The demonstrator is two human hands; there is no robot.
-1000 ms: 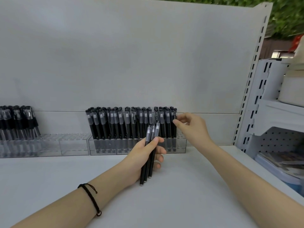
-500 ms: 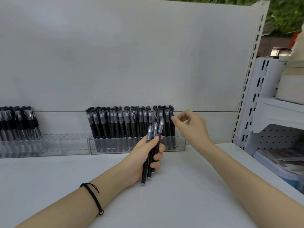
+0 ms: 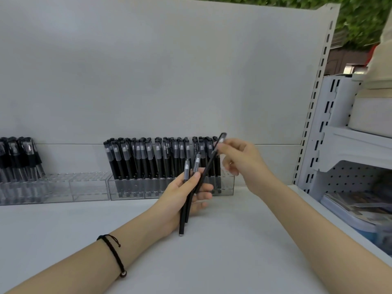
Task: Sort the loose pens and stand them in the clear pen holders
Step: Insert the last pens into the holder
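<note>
- Left hand (image 3: pixel 182 196): fingers curled around two black pens (image 3: pixel 185 200), held roughly upright above the white shelf (image 3: pixel 212 262).
- Right hand (image 3: pixel 239 160): thumb and fingertips pinch the cap end of a third pen (image 3: pixel 209 164); it slants down to the left hand, its lower end among that hand's fingers.
- Clear pen holder (image 3: pixel 228 185): stands behind both hands against the back panel (image 3: pixel 169 71), packed with upright black pens.
- Second holder (image 3: pixel 63 187): at left, partly filled.
</note>
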